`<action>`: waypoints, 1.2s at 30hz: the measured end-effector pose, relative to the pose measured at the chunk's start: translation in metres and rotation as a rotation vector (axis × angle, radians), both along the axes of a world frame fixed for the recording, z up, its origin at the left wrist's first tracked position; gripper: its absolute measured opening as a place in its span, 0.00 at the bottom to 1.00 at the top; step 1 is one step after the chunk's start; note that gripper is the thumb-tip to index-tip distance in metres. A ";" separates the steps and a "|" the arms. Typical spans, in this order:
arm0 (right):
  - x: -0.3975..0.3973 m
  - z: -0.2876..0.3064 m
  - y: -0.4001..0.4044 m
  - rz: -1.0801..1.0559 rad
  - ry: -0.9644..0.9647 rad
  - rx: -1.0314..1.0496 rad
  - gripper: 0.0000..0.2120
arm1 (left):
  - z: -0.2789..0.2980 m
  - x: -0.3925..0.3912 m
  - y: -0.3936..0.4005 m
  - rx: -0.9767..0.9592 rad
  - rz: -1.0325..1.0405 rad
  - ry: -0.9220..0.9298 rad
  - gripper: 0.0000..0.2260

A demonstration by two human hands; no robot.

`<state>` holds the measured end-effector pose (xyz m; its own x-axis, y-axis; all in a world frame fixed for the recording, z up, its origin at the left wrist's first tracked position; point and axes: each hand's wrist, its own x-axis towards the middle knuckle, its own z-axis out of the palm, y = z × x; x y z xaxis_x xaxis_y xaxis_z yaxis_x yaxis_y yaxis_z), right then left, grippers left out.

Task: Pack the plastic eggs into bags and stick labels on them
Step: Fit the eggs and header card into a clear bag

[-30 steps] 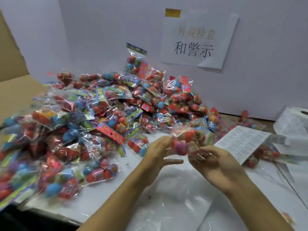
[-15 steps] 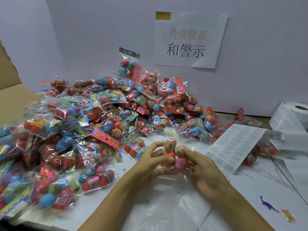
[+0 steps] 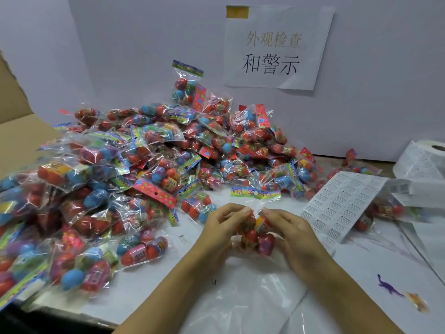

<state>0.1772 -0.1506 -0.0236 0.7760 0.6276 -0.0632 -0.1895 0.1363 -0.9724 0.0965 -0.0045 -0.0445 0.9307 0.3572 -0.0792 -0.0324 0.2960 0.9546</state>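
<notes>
A small clear bag of plastic eggs (image 3: 255, 235) with a colourful header card stands upright between my hands over the white table. My left hand (image 3: 222, 229) pinches the bag's neck from the left, and my right hand (image 3: 286, 231) pinches it from the right, fingertips almost meeting just under the header. Red, orange and pink eggs show through the plastic. A sheet of small white labels (image 3: 342, 203) lies to the right of my hands.
A big heap of packed egg bags (image 3: 134, 169) fills the left and middle of the table. A label roll (image 3: 431, 155) sits at far right, a cardboard box (image 3: 16, 141) at left, empty clear bags (image 3: 240, 297) in front, and two toy dinosaurs (image 3: 390, 289) at lower right.
The bag has been turned upright in my hands, with its header card now standing above my fingers. Both hands shifted from cupping the eggs to pinching the bag's neck.
</notes>
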 end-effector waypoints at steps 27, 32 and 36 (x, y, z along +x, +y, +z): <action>0.006 0.000 0.000 -0.125 0.198 0.038 0.13 | 0.006 -0.002 0.003 -0.051 -0.063 0.069 0.20; 0.009 0.003 -0.001 -0.125 0.255 0.142 0.18 | 0.002 -0.004 0.000 -0.020 -0.090 -0.019 0.09; 0.005 0.006 -0.003 -0.024 0.075 0.069 0.22 | 0.002 -0.001 0.004 -0.040 -0.008 -0.105 0.08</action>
